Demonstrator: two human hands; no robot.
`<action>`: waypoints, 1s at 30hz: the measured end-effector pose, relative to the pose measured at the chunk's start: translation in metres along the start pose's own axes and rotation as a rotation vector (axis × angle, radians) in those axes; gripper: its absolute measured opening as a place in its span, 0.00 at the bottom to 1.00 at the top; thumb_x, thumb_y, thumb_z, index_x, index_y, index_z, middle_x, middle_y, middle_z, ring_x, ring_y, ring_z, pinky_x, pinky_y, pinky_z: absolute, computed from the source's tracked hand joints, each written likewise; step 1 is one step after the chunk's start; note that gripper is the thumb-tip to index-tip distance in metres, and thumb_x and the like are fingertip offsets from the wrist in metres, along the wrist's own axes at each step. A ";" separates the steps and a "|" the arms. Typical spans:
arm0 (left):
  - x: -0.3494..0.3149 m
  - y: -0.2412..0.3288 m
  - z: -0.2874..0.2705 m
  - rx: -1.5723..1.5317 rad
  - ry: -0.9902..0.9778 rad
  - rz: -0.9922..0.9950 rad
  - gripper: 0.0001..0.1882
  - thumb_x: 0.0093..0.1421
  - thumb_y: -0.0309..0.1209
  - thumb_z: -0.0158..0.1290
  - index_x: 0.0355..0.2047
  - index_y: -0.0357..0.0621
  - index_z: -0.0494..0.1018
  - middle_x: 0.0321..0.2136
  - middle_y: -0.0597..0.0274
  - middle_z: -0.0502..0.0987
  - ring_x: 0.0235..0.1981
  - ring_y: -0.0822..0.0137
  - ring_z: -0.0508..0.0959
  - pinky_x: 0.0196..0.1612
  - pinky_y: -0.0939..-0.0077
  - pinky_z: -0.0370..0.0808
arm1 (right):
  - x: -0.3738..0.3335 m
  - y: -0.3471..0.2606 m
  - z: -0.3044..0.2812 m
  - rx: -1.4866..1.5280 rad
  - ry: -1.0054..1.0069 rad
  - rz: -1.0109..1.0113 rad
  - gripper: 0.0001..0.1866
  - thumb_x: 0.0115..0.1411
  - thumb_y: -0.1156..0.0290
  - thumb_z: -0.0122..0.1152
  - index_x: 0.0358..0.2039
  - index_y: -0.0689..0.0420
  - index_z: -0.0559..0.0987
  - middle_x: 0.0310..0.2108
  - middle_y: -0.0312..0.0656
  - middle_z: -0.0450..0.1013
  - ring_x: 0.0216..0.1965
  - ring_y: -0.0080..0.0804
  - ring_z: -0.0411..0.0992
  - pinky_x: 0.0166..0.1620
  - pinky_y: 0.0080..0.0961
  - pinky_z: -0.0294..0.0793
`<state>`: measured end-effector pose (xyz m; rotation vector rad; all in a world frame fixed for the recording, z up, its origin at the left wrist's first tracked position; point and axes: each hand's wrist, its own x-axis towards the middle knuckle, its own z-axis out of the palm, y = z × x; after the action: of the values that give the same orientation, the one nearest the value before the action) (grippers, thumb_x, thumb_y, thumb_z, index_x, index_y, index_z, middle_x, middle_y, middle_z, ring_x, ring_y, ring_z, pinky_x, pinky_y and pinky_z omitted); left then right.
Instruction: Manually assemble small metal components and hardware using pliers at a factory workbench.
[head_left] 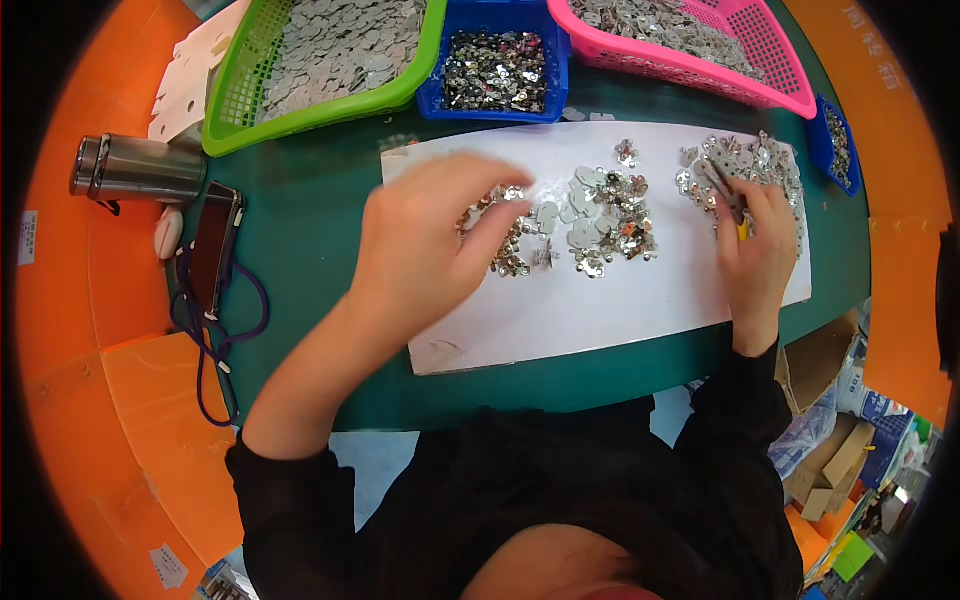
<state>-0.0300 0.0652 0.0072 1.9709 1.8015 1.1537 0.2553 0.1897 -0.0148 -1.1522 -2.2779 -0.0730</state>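
Head-worn fisheye; downward onto table [310, 220]

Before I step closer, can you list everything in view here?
Left basket: one, green, top edge
Right basket: one, pink, top edge
Large bin: one, blue, between baskets
Small bin: one, blue, far right
Sheet: one, white, mid-table
Metal parts: uncounted, silvery, in containers and on sheet
Hand tool: one, grey and yellow, right side of sheet
Flask: one, silver, left tabletop
Phone: one, dark, near flask
Cord: one, dark purple, beside phone
Rounded object: one, whitish, left of phone
Holed board: one, cream, beyond flask
Table: one, green, centre
Panels: several, orange, around table
Cardboard boxes: at least two, brown, lower right
Sleeves: two, black, lower edge
Left hand: one, bare, over sheet
Right hand: one, bare, gripping hand tool
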 end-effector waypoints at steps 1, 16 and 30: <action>0.015 -0.005 0.006 0.122 0.066 0.143 0.07 0.52 0.25 0.59 0.33 0.43 0.78 0.29 0.60 0.79 0.31 0.62 0.79 0.38 0.69 0.76 | 0.002 -0.008 0.001 0.006 0.000 -0.003 0.07 0.56 0.81 0.60 0.37 0.62 0.77 0.29 0.43 0.69 0.31 0.35 0.70 0.36 0.25 0.67; 0.131 -0.029 0.074 0.890 -0.529 0.624 0.05 0.50 0.26 0.56 0.26 0.52 0.79 0.23 0.67 0.79 0.36 0.62 0.79 0.65 0.51 0.56 | -0.011 -0.018 0.023 0.653 0.168 0.004 0.03 0.62 0.82 0.52 0.33 0.61 0.74 0.38 0.42 0.67 0.42 0.31 0.66 0.46 0.21 0.64; 0.035 -0.019 0.046 0.223 -0.227 0.410 0.01 0.52 0.25 0.57 0.26 0.45 0.78 0.23 0.63 0.76 0.41 0.63 0.76 0.60 0.52 0.61 | -0.020 -0.024 0.026 1.056 -0.077 0.096 0.06 0.66 0.76 0.42 0.43 0.58 0.64 0.48 0.50 0.67 0.51 0.35 0.65 0.60 0.33 0.57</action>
<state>-0.0156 0.1162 -0.0219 2.5701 1.5088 0.8058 0.2341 0.1675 -0.0416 -0.6629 -1.8419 1.0825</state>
